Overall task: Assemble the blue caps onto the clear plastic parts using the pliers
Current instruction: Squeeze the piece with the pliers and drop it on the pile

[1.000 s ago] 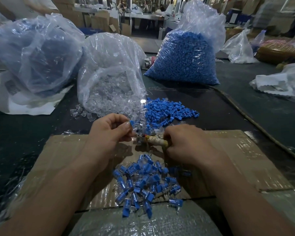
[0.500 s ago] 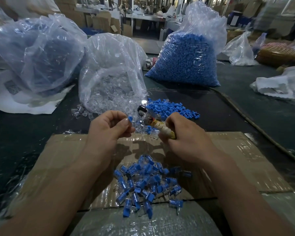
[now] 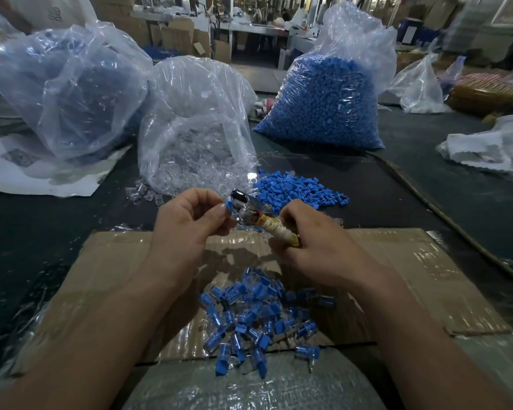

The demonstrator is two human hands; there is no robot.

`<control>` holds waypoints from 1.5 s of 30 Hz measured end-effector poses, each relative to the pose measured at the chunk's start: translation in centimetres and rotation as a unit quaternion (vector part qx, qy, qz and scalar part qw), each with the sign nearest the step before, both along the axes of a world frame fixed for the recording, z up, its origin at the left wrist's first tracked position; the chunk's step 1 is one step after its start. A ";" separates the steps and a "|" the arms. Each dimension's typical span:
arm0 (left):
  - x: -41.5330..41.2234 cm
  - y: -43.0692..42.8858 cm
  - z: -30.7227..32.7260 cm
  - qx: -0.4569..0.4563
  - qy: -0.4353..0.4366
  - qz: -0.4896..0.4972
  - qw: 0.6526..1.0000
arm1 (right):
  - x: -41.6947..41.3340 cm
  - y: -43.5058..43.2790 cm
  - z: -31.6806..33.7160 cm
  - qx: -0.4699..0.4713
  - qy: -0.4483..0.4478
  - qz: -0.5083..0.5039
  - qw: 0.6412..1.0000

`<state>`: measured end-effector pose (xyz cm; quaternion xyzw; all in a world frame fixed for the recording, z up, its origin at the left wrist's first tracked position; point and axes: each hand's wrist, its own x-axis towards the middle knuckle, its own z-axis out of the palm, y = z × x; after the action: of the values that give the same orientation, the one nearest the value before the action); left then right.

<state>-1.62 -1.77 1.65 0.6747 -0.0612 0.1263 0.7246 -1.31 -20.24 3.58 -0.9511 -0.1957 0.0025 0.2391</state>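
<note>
Blue cap [image 3: 228,206] pinched between thumb and forefinger of the left hand [image 3: 187,232], remaining fingers curled, right against the metal nose of the pliers [image 3: 248,209]. Gripped the tape-wrapped handles in the right hand [image 3: 317,250], fingers wrapped round; could not tell how far the jaws stood apart, nor whether a clear part sat under the cap. Judged as the pressing step: piece held at the jaws, not yet squeezed home. Called next for seating it squarely between the jaws, one firm squeeze, then a drop onto the finished pile [image 3: 258,318] on the cardboard [image 3: 412,267]. Had loose blue caps [image 3: 288,187] and the bag of clear parts [image 3: 196,128] lying just beyond.
</note>
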 end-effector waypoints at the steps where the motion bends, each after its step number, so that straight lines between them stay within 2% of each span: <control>1: 0.0 0.0 0.0 0.004 0.000 0.002 1.000 | 0.0 0.0 0.0 -0.001 0.001 0.000 1.000; 12: -0.4 -0.2 0.4 0.058 0.015 0.002 0.998 | 0.0 0.0 0.4 -0.029 -0.011 0.010 0.999; 20: -0.8 -0.5 0.6 0.102 0.002 0.026 0.994 | -0.1 0.3 0.5 -0.016 -0.011 0.000 1.000; 32: -0.9 -0.6 0.6 0.109 -0.012 0.042 0.993 | -0.1 0.4 0.2 -0.007 -0.027 0.003 1.000; 39: -0.9 -0.5 0.8 0.120 -0.036 0.059 0.990 | 0.2 0.5 -0.5 -0.068 -0.041 0.022 0.997; 45: -0.5 0.4 0.9 0.095 -0.041 0.084 0.991 | 0.3 0.1 -0.4 -0.034 -0.039 -0.001 0.999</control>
<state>-2.12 -1.38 2.56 0.7373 -0.0454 0.2081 0.6412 -0.99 -20.13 3.23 -0.9583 -0.2037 -0.0279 0.1986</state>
